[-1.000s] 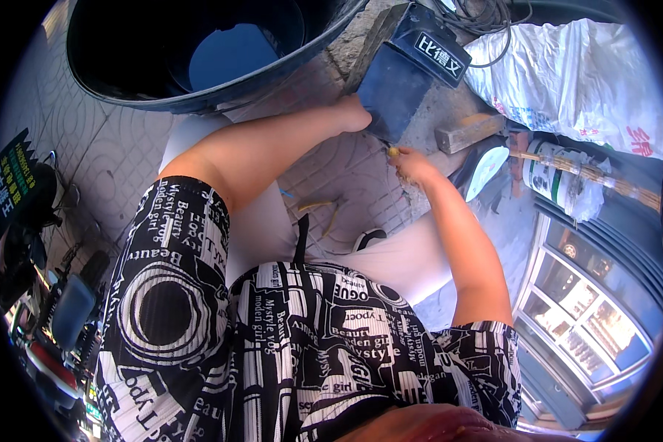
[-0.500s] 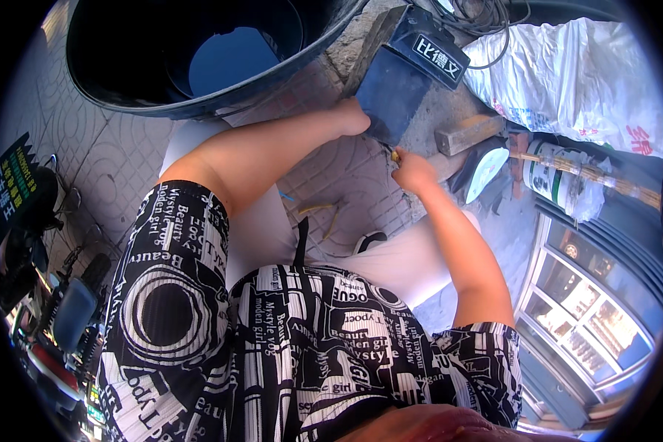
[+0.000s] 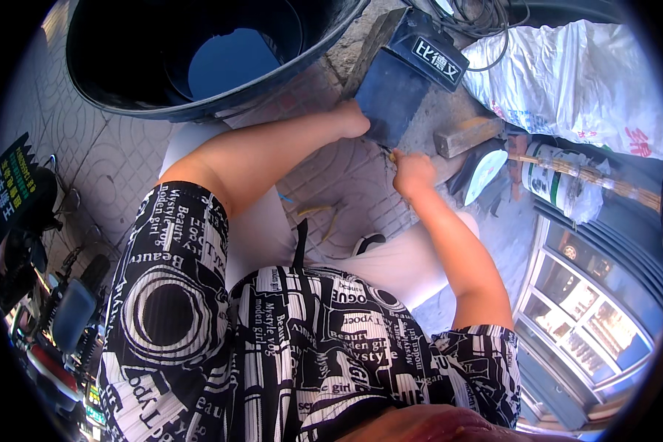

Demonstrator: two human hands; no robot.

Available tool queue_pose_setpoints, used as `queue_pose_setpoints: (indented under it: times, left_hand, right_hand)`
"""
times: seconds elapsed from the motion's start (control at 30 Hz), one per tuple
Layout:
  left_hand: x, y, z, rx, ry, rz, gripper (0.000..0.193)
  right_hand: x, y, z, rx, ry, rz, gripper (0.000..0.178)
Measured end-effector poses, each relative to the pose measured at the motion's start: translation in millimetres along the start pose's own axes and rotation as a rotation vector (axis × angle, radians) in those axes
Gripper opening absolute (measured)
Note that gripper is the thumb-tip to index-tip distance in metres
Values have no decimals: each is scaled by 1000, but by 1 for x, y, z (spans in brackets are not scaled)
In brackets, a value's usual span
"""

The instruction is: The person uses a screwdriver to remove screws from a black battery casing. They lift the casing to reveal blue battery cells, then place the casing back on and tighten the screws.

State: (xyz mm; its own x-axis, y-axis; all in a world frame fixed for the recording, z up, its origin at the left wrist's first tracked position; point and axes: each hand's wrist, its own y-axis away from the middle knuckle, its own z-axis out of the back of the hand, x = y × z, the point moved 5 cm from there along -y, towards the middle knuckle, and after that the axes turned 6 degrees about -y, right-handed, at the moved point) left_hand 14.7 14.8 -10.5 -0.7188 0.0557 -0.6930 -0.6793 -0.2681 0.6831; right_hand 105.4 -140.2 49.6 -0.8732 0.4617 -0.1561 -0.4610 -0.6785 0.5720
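Observation:
A dark blue plastic case (image 3: 394, 92) with a black, labelled top end stands tilted in front of me. At its lower left edge my left hand (image 3: 352, 119) is closed against it, the fingertips hidden. Just below the case's near end is my right hand (image 3: 415, 175), closed in a fist with the thumb side toward the case. A small yellow bit (image 3: 393, 155) shows at that fist, like the handle of a thin tool. The rest of it is hidden by the fingers, and its kind is not plain.
A big black tub (image 3: 199, 110) with dark liquid stands at the far left. Right of the case lie a wooden block (image 3: 470, 137), a white woven sack (image 3: 567, 81), a broom handle (image 3: 589, 171) and a white bucket (image 3: 549, 177). Yellow strips (image 3: 324, 215) lie on the paving.
My right hand has turned and shifted slightly, so less of the yellow bit shows. My left hand and the case have stayed nearly where they were.

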Motion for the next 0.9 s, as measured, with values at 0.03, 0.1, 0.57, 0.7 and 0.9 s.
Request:
queue_pose_setpoints:
  times: [0.03, 0.1, 0.57, 0.7, 0.9]
  left_hand:
    - [4, -3, 0, 0, 2, 6, 73]
    - [7, -8, -3, -17, 14, 3, 72]
    - [3, -6, -3, -19, -26, 15, 72]
    - [5, -5, -3, -116, -39, 11, 58]
    - [5, -6, -5, -55, -14, 1, 71]
  right_hand:
    - [-1, 2, 8, -5, -98, -31, 36]
    - [-1, 4, 22, 103, -179, -182, 34]
    - [4, 21, 25, -200, -186, -72, 30]
    - [-2, 19, 14, -76, -300, -250, 33]
    - [15, 37, 15, -374, -135, -44, 32]
